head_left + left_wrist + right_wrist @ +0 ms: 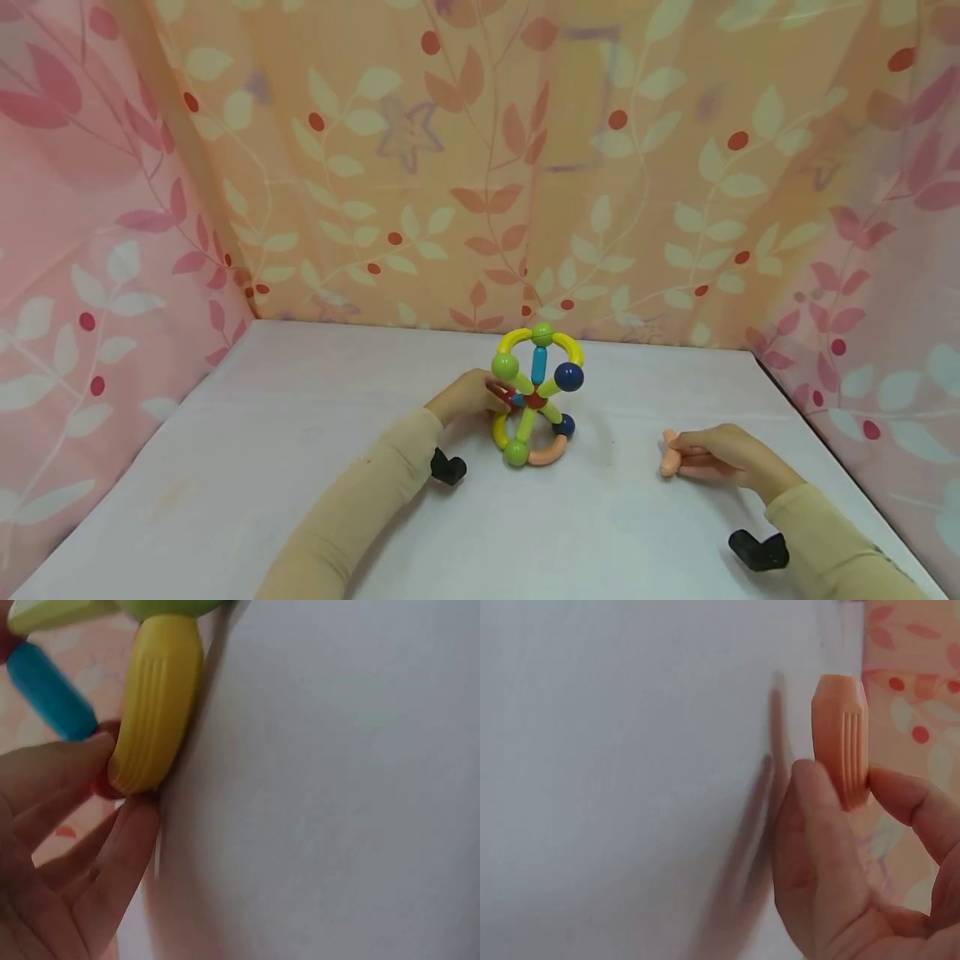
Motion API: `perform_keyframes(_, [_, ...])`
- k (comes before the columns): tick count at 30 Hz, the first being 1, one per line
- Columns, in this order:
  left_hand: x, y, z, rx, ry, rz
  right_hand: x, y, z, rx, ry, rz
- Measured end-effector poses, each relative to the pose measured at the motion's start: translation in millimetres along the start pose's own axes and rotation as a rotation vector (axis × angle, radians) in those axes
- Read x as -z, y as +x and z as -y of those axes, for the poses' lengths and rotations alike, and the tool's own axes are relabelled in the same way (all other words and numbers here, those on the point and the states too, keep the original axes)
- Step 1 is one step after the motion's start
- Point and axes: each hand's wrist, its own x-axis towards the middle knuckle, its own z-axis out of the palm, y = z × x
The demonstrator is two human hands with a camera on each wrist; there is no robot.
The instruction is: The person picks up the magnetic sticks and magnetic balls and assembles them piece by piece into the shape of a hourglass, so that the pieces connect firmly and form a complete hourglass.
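A toy frame of colored balls and rods stands upright on the table, with a red ball (536,397) at its core. Green balls (542,334) and dark blue balls (569,377) join its straight and curved rods. My left hand (468,393) holds the frame's left side. In the left wrist view, the fingers pinch a red ball (105,784) where a yellow curved rod (159,705) and a blue rod (52,694) meet. Off to the right, my right hand (731,454) pinches a loose peach-orange curved rod (840,739) between thumb and fingers, close over the table.
A white cloth covers the table (600,533). Leaf-patterned curtains (480,167) enclose its back and both sides. A black wrist mount (448,467) sits at the left sleeve, and another black mount (759,551) at the right sleeve.
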Motion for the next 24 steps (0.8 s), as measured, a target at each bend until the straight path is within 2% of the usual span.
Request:
perform_keyframes(2, [-2.7, -1.1, -0.1, 0.003, 0.030, -0.037, -7, -0.7, 3, 0.029, 0.064, 0.075])
perform_keyframes(5, [-5.9, -6.5, -0.4, 0.018, 0.041, -0.068, -21, -4.2, 10, 0.091, 0.094, 0.179])
perform_keyframes(8, [-8.2, -15.4, -1.7, 0.036, 0.030, -0.084, -38, -11.4, 20, 0.139, 0.136, 0.227])
perform_keyframes(15, [-16.2, -33.3, -3.1, 0.096, 0.004, -0.137, -77, -35.5, 45, 0.204, 0.357, 0.236])
perform_keyframes(24, [-22.9, -44.2, -1.2, 0.125, -0.050, -0.144, -105, -49.9, 67, 0.232, 0.357, 0.200])
